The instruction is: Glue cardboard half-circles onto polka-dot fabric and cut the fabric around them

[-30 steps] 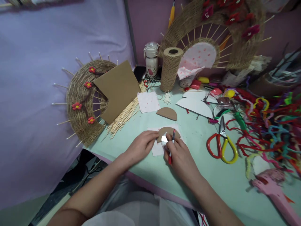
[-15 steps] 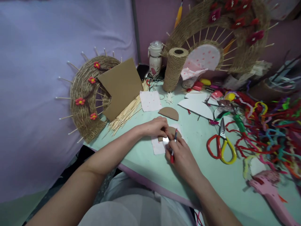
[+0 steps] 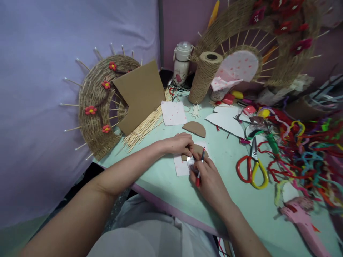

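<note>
My left hand (image 3: 182,143) has its fingers bent down onto a small cardboard half-circle (image 3: 199,150), pressing its left part. Beneath this lies a white cloth piece with pink dots (image 3: 182,169). A red-capped pen (image 3: 201,162) with a dark barrel slants up out of my right hand (image 3: 210,178), whose fingers are curled close to the left fingertips. Between both hands a shiny, clear-looking piece (image 3: 190,162) catches light; its kind is unclear. Another cardboard half-circle (image 3: 194,129) rests just beyond my hands.
Red-and-yellow-handled scissors (image 3: 253,166) and a pink glue gun (image 3: 301,221) are at right, by tangled pipe cleaners (image 3: 308,157). Behind stand a twine spool (image 3: 205,78) and a bottle (image 3: 182,64). Thin sticks (image 3: 144,128) and a woven twine arch (image 3: 93,96) are at left.
The view has shifted slightly. Both hands stay almost in place over the cardboard half-circle, and the pen remains in my right hand at nearly the same slant.
</note>
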Demonstrator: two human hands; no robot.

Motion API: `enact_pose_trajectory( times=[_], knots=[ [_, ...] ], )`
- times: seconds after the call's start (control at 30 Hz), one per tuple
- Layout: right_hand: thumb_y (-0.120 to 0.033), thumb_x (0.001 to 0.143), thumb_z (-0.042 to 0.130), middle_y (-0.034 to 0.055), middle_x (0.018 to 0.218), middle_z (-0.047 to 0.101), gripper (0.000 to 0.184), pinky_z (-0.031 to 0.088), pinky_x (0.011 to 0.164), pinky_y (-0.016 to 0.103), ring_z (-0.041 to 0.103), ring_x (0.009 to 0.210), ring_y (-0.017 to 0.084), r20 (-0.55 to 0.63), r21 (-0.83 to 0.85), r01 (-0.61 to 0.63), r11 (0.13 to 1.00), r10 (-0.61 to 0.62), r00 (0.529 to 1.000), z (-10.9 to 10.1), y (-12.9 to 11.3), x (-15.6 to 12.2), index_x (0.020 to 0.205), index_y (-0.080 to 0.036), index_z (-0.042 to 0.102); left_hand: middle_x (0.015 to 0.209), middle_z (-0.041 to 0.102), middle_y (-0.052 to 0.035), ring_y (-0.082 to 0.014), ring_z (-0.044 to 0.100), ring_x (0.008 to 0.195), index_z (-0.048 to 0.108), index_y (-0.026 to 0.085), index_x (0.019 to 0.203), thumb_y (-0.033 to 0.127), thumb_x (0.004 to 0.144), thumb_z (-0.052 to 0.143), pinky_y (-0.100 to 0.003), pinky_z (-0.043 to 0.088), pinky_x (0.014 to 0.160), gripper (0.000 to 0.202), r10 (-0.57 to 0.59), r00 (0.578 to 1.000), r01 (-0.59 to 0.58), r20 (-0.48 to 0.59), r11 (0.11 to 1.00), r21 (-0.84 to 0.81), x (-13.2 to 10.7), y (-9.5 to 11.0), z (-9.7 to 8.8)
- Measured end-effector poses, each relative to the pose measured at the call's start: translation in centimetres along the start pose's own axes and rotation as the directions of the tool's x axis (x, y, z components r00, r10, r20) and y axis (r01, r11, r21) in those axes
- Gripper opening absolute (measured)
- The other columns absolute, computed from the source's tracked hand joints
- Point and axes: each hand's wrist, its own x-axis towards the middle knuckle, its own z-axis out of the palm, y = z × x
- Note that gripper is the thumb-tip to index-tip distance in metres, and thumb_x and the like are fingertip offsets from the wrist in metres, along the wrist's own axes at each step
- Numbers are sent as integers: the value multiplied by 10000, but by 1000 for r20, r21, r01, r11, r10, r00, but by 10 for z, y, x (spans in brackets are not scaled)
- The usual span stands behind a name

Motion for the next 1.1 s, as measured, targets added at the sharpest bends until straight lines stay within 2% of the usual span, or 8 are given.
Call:
enact_pose_trajectory(
  times=[0.17, 0.3, 0.4, 0.5, 0.63, 0.8, 1.1],
  knots=[
    [-72, 842, 515, 126, 949, 633, 150, 521, 767, 451, 511, 995, 316, -2, -19, -2, 1000, 2, 1000, -1, 0, 0, 839, -215, 470, 813, 606, -28, -179, 565, 855, 721, 173, 785, 217, 751, 699, -268, 420, 754, 60, 45, 999, -42, 25, 992, -116, -2, -4, -9],
    [-69, 855, 509, 192, 1187, 611, 131, 516, 871, 500, 484, 1150, 350, 12, -49, 18, 999, -18, 1000, 0, 1, 0, 875, -195, 479, 921, 618, -32, -154, 570, 847, 691, 161, 905, 207, 787, 627, -263, 437, 748, 142, 21, 999, -27, -35, 980, -199, -7, -10, -19],
    [-52, 850, 509, 200, 1248, 595, 148, 518, 897, 505, 488, 1169, 347, 16, -50, 17, 999, -16, 1000, -1, 2, -1, 880, -194, 478, 903, 616, -23, -148, 562, 832, 678, 165, 892, 185, 773, 618, -265, 435, 741, 135, -6, 998, -8, -62, 974, -227, -9, -14, -22],
    [-45, 845, 515, 194, 1184, 624, 152, 516, 915, 506, 498, 1162, 344, 20, -50, 17, 999, -16, 1000, -1, 2, 0, 888, -188, 490, 893, 616, -18, -147, 563, 829, 679, 172, 883, 171, 760, 626, -266, 436, 742, 134, -9, 998, -7, -66, 972, -234, -9, -15, -22],
    [-59, 843, 526, 143, 1016, 655, 148, 519, 908, 508, 507, 1163, 347, 22, -37, 13, 999, -12, 1000, -1, 0, 2, 888, -200, 511, 912, 609, -26, -156, 568, 872, 696, 171, 857, 169, 738, 671, -269, 438, 781, 122, 23, 998, -35, -58, 976, -215, -7, -13, -18],
    [-61, 841, 527, 154, 1029, 659, 146, 512, 927, 510, 443, 1272, 357, 24, -29, 3, 1000, -2, 1000, -4, -1, 2, 895, -196, 519, 854, 606, -22, -164, 560, 856, 707, 171, 799, 184, 733, 708, -274, 430, 777, 67, 54, 998, -61, -45, 984, -167, -5, -8, -13],
    [-49, 833, 520, 157, 954, 658, 162, 538, 873, 518, 481, 1222, 365, 21, -63, 11, 998, -9, 1000, -4, -1, 5, 911, -191, 516, 867, 612, -33, -184, 556, 900, 702, 164, 815, 194, 754, 702, -289, 418, 807, 68, 50, 996, -58, -68, 993, -106, -6, -4, -8]
  ],
)
